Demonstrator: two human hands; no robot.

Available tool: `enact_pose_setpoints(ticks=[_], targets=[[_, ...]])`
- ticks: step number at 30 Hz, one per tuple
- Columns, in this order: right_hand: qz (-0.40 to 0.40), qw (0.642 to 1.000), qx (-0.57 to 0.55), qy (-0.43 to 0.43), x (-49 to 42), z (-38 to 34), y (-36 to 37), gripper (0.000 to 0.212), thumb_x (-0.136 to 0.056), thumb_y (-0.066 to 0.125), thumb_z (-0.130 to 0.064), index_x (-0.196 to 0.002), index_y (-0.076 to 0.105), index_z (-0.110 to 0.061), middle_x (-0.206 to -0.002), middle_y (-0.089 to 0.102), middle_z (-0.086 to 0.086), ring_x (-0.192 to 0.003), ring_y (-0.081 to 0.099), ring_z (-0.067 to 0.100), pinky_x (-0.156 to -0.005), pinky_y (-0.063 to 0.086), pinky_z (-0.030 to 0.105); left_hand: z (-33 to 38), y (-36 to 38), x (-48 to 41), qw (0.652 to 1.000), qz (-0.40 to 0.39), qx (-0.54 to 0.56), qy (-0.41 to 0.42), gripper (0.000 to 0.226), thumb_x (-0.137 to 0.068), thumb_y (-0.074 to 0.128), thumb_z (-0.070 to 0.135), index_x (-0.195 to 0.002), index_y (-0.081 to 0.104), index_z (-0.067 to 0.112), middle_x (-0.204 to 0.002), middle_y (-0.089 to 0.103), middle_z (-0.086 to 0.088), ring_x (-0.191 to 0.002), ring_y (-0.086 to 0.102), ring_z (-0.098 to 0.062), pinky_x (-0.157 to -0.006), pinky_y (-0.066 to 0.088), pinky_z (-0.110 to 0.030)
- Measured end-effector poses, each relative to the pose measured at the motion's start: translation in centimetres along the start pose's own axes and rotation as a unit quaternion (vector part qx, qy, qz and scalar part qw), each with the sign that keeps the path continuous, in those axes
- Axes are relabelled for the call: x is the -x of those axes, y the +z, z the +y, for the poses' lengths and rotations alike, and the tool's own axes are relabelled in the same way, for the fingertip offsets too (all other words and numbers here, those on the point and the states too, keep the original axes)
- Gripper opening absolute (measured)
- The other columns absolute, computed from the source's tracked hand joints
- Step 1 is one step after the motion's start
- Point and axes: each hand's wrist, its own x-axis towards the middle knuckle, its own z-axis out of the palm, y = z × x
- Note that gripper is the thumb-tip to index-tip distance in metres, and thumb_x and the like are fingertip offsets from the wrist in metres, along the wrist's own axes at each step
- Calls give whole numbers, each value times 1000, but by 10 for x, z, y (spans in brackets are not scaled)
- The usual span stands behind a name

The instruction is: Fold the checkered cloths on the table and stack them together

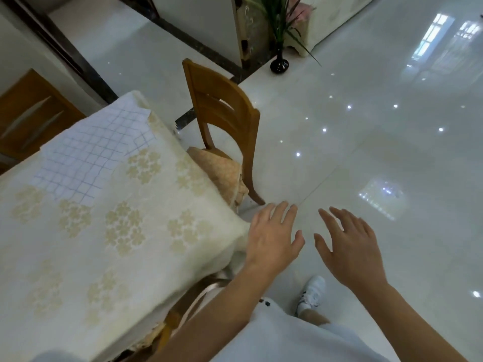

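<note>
One checkered cloth (96, 155) is in view: white with a thin blue grid, lying flat on the table (65, 270), well beyond and left of the fingertips. Two hands: left hand (271, 239) and right hand (352, 252), fingers straight, spread, holding nothing.

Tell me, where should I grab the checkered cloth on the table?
I'd pinch the checkered cloth at its two nearest corners, reaching across the table from your side. It lies flat and spread out, so only its edges and corners give fingers something to lift.
</note>
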Motion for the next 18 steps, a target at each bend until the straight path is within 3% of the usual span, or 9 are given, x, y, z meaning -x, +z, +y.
enact_pose_setpoints(ticks=[8,13,18], targets=[[-4,999,-10,-43,-104,72,-27,58,-93,38,-47,-137,56,-15,-136,59,11,-127,54,33,-107,40,51,47,-6,-103,998,16,-17,-53,54,-91,48,51,-137,52,23,-138,57,1,-125,53,-20,-102,47,-41],[-1,998,-5,-68,-163,97,-32,55,-93,44,-45,-137,55,-15,-136,59,11,-126,54,32,-107,41,51,51,-5,-158,997,20,-21,-74,57,-91,37,54,-136,54,22,-137,59,0,-123,56,-21,-99,50,-41],[-8,996,-2,-91,-235,110,-23,55,-93,43,-47,-138,54,-16,-136,59,11,-127,54,32,-107,41,51,39,2,-221,995,29,-25,-87,57,-88,48,56,-135,56,24,-136,61,1,-122,58,-21,-97,51,-40]])
